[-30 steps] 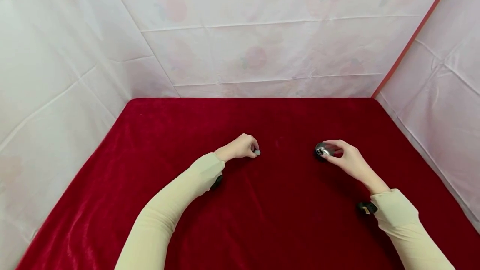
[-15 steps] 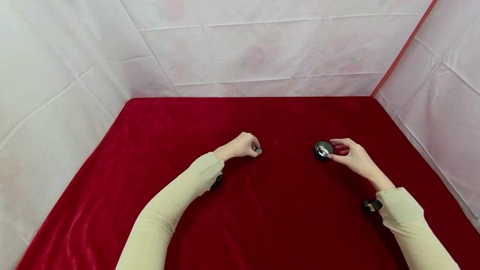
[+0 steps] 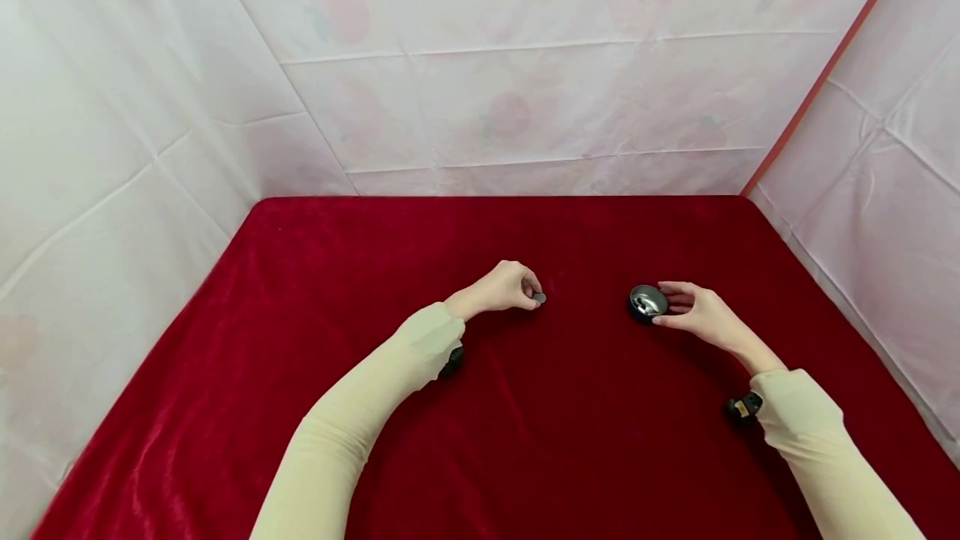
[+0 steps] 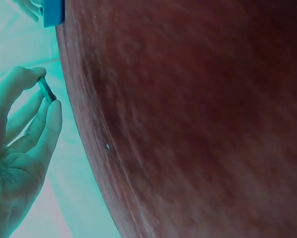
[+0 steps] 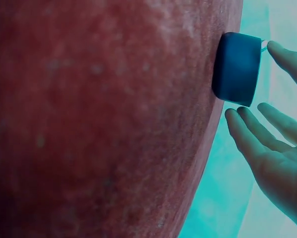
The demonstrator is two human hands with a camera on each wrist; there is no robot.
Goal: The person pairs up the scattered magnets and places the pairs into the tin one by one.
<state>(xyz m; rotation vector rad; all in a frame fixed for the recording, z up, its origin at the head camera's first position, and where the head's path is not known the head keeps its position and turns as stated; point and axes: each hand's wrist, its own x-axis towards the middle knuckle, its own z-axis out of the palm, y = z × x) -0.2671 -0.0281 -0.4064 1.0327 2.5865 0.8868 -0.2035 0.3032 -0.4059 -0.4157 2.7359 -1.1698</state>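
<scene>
My left hand (image 3: pixel 501 286) pinches a small grey disc (image 3: pixel 540 298) above the red cloth, left of the dish. In the left wrist view the disc (image 4: pixel 46 89) shows edge-on, thin and coin-like, between thumb and fingertips. Right of the middle stands a small round dish (image 3: pixel 648 302), dark outside and shiny metal inside, with a dark detail in its hollow. Beside its right side is my right hand (image 3: pixel 705 319), fingers spread and slightly bent. The right wrist view shows the dish's dark wall (image 5: pixel 238 69), the thumb tip close to a small pale tab at the rim and the other fingertips apart from it.
Dark red velvet cloth (image 3: pixel 420 240) covers the table. Pale printed fabric walls (image 3: pixel 480 107) rise at its back, left and right. Dark wrist cameras sit under both light sleeves (image 3: pixel 798 415).
My right fingers, over the dish with a bright rounded metal part showing, have drawn back right; the hollow now shows. My left hand has moved right with the disc.
</scene>
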